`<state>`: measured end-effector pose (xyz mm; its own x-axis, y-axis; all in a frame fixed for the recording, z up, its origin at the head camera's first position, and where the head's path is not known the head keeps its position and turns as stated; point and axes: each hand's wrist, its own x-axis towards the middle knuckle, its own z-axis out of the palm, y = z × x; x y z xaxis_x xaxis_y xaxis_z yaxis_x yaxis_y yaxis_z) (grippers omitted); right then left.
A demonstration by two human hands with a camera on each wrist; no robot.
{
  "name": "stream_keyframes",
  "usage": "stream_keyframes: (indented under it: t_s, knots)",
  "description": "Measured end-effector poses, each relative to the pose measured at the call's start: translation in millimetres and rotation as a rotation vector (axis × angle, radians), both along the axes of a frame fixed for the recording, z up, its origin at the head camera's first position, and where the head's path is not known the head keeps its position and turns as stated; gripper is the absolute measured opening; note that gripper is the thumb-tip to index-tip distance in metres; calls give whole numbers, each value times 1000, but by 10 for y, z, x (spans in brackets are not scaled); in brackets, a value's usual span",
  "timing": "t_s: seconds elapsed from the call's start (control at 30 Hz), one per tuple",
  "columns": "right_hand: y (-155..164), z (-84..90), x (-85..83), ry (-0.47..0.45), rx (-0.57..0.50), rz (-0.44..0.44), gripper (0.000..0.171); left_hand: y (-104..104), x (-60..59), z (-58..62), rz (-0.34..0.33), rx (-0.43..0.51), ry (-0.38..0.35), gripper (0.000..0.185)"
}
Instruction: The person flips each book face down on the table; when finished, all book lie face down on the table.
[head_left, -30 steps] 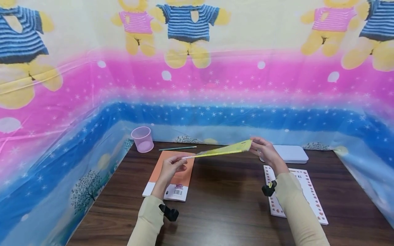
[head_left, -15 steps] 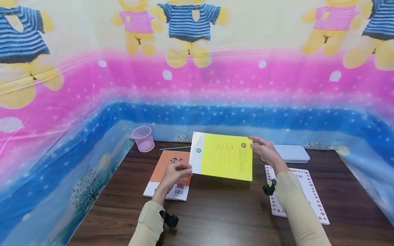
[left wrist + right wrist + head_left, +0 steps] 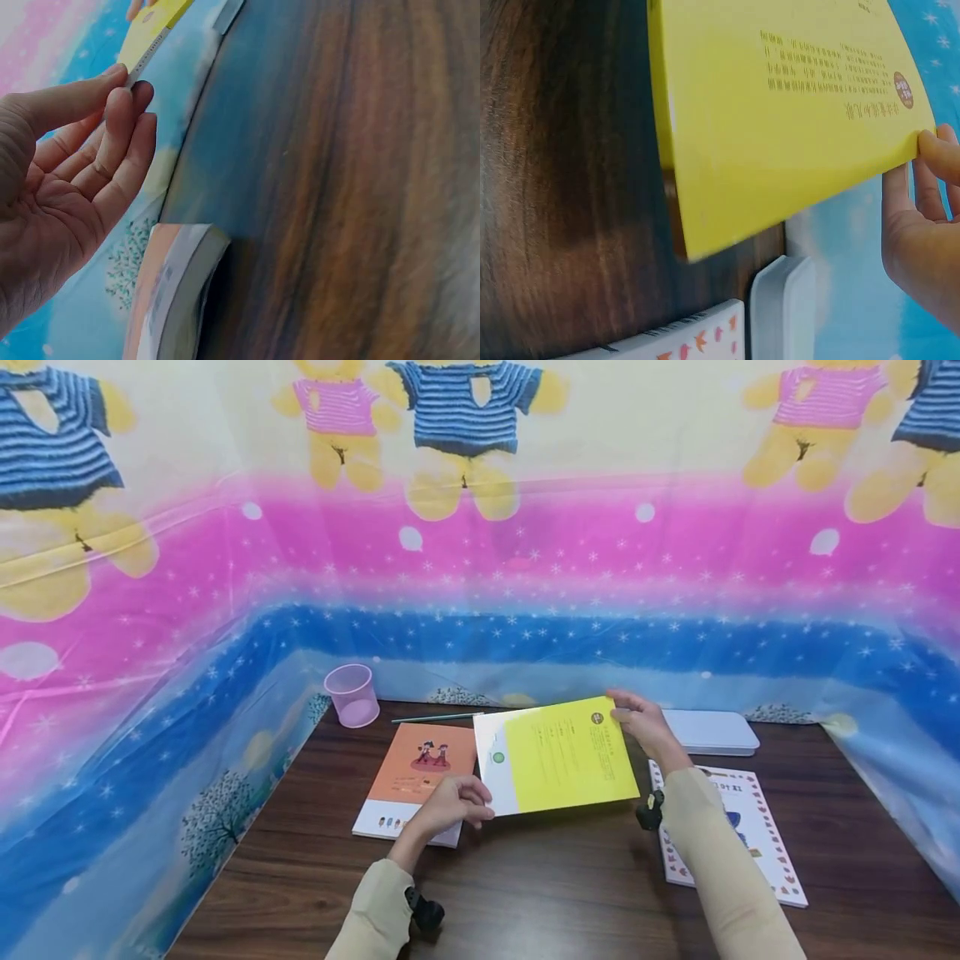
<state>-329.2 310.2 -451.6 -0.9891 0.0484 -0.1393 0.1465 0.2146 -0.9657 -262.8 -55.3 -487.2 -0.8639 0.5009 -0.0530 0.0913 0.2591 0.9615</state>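
Two hands on one yellow booklet [image 3: 566,758]. I see the left hand [image 3: 453,802] pinching its near-left corner, thumb and fingertips [image 3: 124,82] closed on the white spine edge in the left wrist view. My right hand [image 3: 637,727] pinches the far-right corner, fingers [image 3: 930,150] curled round the edge. The booklet hangs tilted over the dark wooden table [image 3: 540,885]; from the right wrist view its near edge looks just off the wood, though I can't be sure it isn't touching. Under the left hand lies an orange booklet [image 3: 420,781]. Beyond it, a green pencil [image 3: 435,717] and a pink cup [image 3: 350,695]. By the right forearm, a bordered sheet [image 3: 750,843], with a white case [image 3: 712,732] behind.
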Motion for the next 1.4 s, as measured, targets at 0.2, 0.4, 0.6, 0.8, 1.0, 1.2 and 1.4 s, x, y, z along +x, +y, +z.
stream_keyframes:
  t_s: [0.2,0.4,0.6,0.8,1.0,1.2,1.4]
  knots:
    - [-46,-130,-70,-17,15,-45,50,107,1,-48,-10,-111,-10,19]
    - [-119,-259,-105,-34,38,-79,51,229,16,-149,-67,-143,-19,19]
    - [-195,-397,-151,-36,41,-64,53,250,35,-214,-61,-160,-32,18]
    - [-212,-529,-161,-61,20,-26,60,268,18,-252,-54,-202,-30,22]
    - [-224,-634,-147,-89,48,-43,63,286,19,-262,-78,-246,-39,22]
    - [-224,-705,-174,-66,86,-93,60,304,-7,-269,-98,-275,-12,22]
    - [-163,-703,-114,-40,88,-93,58,286,-1,-267,-111,-249,-28,22]
